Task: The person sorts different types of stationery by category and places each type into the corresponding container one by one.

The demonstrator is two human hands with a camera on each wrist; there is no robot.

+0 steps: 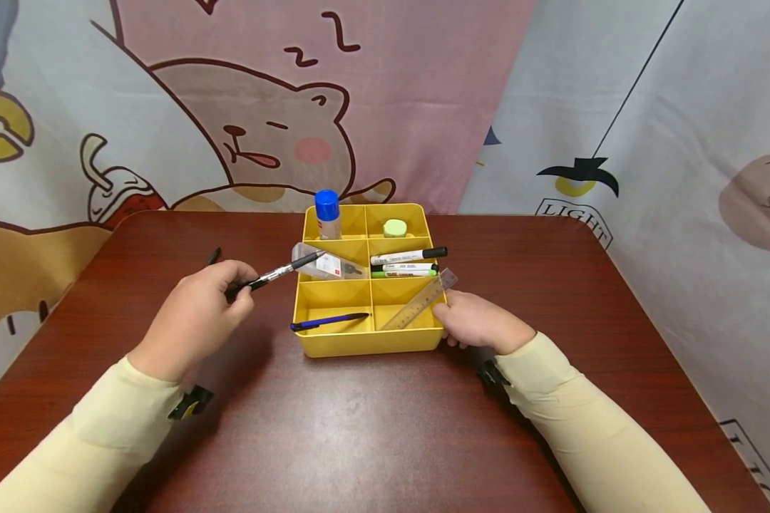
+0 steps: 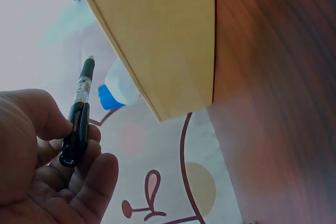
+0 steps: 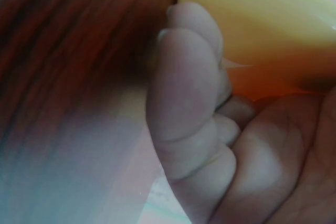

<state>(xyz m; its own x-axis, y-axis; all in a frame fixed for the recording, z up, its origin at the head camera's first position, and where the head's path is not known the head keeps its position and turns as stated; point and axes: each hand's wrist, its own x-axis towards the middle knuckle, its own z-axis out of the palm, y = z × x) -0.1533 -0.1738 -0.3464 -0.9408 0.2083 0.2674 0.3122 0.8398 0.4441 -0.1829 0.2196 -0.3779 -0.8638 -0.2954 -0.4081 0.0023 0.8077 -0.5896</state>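
My left hand (image 1: 195, 310) pinches a black pen (image 1: 276, 273) with a clear middle section between thumb and fingers. The pen points up and right, its tip overlapping a clear plastic case (image 1: 327, 265) in the head view. At the yellow divided organizer (image 1: 366, 346), my right hand (image 1: 478, 320) grips the front right corner, thumb at the rim and fingers curled along the outer wall. A blue pen (image 1: 330, 322) lies across the front left compartment. In the front right one, a clear ruler (image 1: 420, 303) leans over the wall beside the right thumb.
A bottle with a blue cap (image 1: 326, 205) stands in the back left compartment, a pale green lidded item (image 1: 394, 228) in the back right. Several markers (image 1: 407, 256) fill the middle right one. Behind my left hand, a dark tip (image 1: 214, 255) shows above the table (image 1: 359, 427).
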